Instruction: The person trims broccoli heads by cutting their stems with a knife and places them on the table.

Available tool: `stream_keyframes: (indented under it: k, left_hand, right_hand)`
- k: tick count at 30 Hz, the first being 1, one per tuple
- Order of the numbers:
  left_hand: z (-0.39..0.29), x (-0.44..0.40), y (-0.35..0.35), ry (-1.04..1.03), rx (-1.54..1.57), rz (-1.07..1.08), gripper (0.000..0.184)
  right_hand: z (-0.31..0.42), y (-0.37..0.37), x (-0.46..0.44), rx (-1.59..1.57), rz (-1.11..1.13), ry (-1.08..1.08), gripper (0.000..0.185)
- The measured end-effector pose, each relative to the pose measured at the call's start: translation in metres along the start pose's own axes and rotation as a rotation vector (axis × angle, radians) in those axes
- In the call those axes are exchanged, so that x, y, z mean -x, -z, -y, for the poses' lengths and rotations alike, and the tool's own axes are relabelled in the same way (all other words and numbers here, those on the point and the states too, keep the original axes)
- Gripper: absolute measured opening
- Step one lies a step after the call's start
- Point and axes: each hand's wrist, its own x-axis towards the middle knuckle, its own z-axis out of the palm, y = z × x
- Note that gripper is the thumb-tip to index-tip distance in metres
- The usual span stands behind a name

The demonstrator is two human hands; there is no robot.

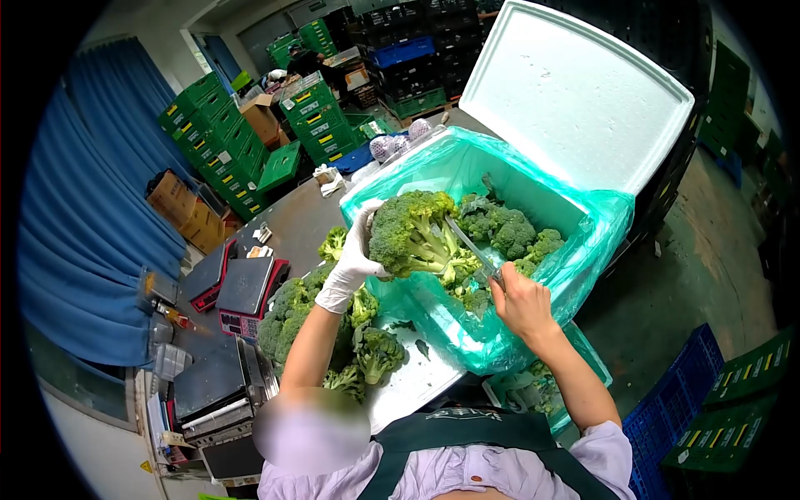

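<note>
A large broccoli head is gripped in my left hand, which wears a white glove. The crown faces left and its pale branching stems point right. My bare right hand is closed around the handle of a knife, whose blade reaches up and left to the stems. Both hands are over the near side of a foam box lined with a green plastic bag. More broccoli lies inside the box. To the left, a pile of broccoli rests beside a white foam surface.
The white foam lid stands tilted behind the box. Scales sit on the table at left. Stacked green crates stand farther back, near a person. Below my right arm is another bag-lined container holding green pieces.
</note>
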Motion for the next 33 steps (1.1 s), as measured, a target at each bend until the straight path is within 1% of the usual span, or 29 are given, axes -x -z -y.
stream_keyframes:
  k: [2,4,5,7,8,10,11,12,17,19,21,23,25,26,27,29,30,33]
  left_hand:
    - [-0.001,0.003,-0.002,-0.021,-0.049,-0.002,0.113]
    - [-0.004,0.006,-0.004,-0.022,-0.062,-0.005,0.113]
    - [-0.005,0.007,-0.004,-0.022,-0.074,-0.008,0.114]
    - [-0.006,0.009,-0.005,-0.024,-0.073,-0.014,0.115]
    - [-0.006,0.01,-0.005,-0.029,-0.073,-0.017,0.115]
    - [-0.005,0.011,-0.001,-0.037,-0.069,-0.03,0.115]
    - [-0.005,0.011,0.0,-0.048,-0.067,-0.038,0.114]
    - [-0.006,0.012,0.0,-0.052,-0.072,-0.033,0.104]
    - [-0.01,0.017,-0.012,-0.022,-0.09,-0.038,0.101]
    - [-0.009,0.021,-0.016,-0.018,-0.109,-0.039,0.1]
    - [-0.001,0.025,-0.018,-0.008,-0.073,-0.041,0.099]
    - [-0.001,0.029,-0.022,-0.038,-0.108,-0.039,0.097]
    - [0.003,0.035,-0.023,-0.069,-0.166,-0.084,0.095]
    - [0.007,0.039,-0.024,-0.104,-0.245,-0.088,0.091]
    - [0.008,0.042,-0.026,-0.1,-0.244,-0.088,0.091]
    - [0.011,0.05,-0.028,-0.122,-0.338,-0.137,0.087]
    - [0.015,0.053,-0.03,-0.138,-0.35,-0.148,0.083]
    - [0.024,0.061,-0.028,-0.132,-0.301,-0.152,0.087]
  right_hand:
    - [0.0,0.0,0.0,0.015,0.028,-0.015,0.022]
    - [0.003,0.004,0.0,-0.095,0.052,-0.022,0.021]
    - [0.003,0.005,0.002,-0.096,0.055,-0.021,0.021]
    - [0.003,0.009,0.006,-0.148,0.043,0.054,0.021]
    - [0.006,0.012,0.006,-0.148,0.045,0.055,0.021]
    - [0.014,0.021,0.008,-0.166,0.039,0.154,0.021]
    - [0.017,0.023,0.007,-0.167,0.04,0.154,0.021]
    - [0.019,0.024,0.007,-0.173,0.033,0.15,0.022]
    - [0.022,0.023,0.003,-0.167,0.073,0.136,0.023]
    - [0.021,0.017,0.003,-0.156,0.069,0.165,0.023]
    - [0.019,0.012,0.004,-0.158,0.087,0.154,0.023]
    - [0.017,0.008,0.005,-0.16,0.102,0.142,0.024]
    - [0.015,0.005,0.008,-0.177,0.16,0.104,0.023]
    - [0.016,0.003,0.01,-0.177,0.162,0.102,0.023]
    - [0.017,0.0,0.012,-0.172,0.168,0.077,0.023]
    - [0.02,-0.007,0.016,-0.169,0.182,0.048,0.023]
    - [0.02,-0.011,0.017,-0.168,0.213,0.025,0.023]
    - [0.024,-0.016,0.014,-0.173,0.268,-0.007,0.023]
